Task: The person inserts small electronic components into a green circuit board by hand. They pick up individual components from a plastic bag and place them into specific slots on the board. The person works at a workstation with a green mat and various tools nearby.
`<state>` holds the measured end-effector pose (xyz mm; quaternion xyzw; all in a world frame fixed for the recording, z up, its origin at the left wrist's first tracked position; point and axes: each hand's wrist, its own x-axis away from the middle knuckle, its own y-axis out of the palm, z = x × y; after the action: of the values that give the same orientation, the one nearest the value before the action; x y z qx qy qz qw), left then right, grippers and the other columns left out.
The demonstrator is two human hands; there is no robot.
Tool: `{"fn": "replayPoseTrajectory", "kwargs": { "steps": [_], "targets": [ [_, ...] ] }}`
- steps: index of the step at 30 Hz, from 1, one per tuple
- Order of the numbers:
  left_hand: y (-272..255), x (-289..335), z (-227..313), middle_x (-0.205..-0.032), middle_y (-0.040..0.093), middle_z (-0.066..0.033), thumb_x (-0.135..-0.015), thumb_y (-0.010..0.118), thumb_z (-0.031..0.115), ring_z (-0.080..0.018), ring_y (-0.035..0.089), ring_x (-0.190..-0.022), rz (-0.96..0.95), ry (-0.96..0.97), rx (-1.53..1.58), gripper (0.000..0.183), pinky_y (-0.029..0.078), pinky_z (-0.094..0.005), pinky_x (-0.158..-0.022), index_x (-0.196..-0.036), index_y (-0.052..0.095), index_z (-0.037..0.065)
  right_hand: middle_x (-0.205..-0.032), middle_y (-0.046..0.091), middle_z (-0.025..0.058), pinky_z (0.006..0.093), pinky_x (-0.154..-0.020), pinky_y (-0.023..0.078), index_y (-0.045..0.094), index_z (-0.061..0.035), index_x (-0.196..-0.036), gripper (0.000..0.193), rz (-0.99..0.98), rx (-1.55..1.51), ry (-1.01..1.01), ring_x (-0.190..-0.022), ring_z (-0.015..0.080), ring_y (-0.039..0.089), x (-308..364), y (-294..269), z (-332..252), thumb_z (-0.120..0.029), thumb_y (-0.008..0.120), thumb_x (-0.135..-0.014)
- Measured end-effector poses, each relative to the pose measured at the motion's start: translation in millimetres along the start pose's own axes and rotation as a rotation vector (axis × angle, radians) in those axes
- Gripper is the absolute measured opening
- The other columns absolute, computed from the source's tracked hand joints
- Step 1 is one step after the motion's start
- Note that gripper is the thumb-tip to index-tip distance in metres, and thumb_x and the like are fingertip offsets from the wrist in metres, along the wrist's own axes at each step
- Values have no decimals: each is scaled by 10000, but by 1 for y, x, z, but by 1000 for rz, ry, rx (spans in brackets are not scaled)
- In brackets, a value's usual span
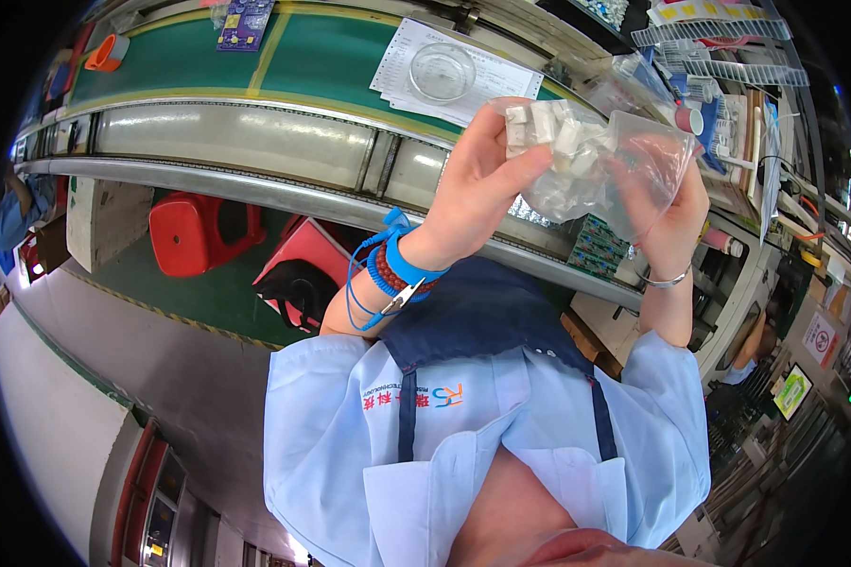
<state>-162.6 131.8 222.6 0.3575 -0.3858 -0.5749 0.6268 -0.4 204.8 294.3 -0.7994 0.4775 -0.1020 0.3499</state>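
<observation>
Between my two hands, above the metal rail of the work line, is a clear plastic bag [560, 194] with several small white block-shaped parts [567, 137] bunched in its left side. My left hand [482, 180] is closed on that side, thumb across the front of the bag. A blue wrist strap [414, 257] with a clip and coiled cord circles the left wrist, beside a beaded bracelet. My right hand [676, 213] grips the loose right end of the bag; its fingers show only partly through the film.
Beyond the bag, papers [397, 71] and a round clear dish [442, 73] lie on the green conveyor [326, 71]. A green circuit board [598, 246] is near the right forearm. Red stools [184, 236] stand below the rail at left. Racks and bins [728, 66] crowd the far right.
</observation>
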Motion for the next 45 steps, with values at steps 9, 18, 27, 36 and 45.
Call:
{"fn": "replayPoseTrajectory", "kwargs": {
  "steps": [9, 18, 27, 36, 45],
  "targets": [
    [5, -1, -4, -1105, 537, -66, -927, 551, 143, -115, 512, -1018, -22, 182, -278, 338, 428, -270, -873, -1198, 403, 6, -882, 674, 22, 219, -620, 441, 667, -30, -997, 346, -52, -87, -92, -712, 78, 580, 3, 0, 7, -79, 791, -678],
    [3, -2, -7, -986, 579, -29, -981, 442, 348, -55, 541, -875, 132, -81, -251, 376, 457, -217, -749, -1123, 506, 6, -855, 666, 20, 202, -591, 431, 665, -50, -1051, 347, -149, 64, 1, -655, 59, 525, -5, 12, -6, -103, 765, -723],
    [4, -3, -2, -1125, 589, -79, -1004, 297, 401, -154, 583, -1013, 116, -327, -39, 489, 478, -313, -883, -1202, 497, 2, -768, 642, 2, 196, -607, 449, 673, -40, -951, 191, -126, -78, 219, -674, 39, 552, -10, 14, -7, -100, 706, -773],
    [12, -2, 1, -1153, 585, -76, -1001, 307, 408, -151, 577, -1032, 118, -357, -12, 492, 467, -308, -898, -1234, 484, 13, -755, 630, -14, 192, -608, 437, 657, -7, -874, 100, -123, -220, 283, -680, 32, 537, -12, 13, -5, -78, 687, -810],
    [2, 1, -4, -1135, 585, -60, -1006, 304, 393, -129, 568, -1017, 34, -279, -111, 480, 458, -291, -892, -1242, 477, 12, -772, 617, -11, 190, -601, 438, 645, 5, -865, 107, -101, -236, 187, -686, 36, 542, -13, 14, -6, -62, 698, -801]
  ]
}}
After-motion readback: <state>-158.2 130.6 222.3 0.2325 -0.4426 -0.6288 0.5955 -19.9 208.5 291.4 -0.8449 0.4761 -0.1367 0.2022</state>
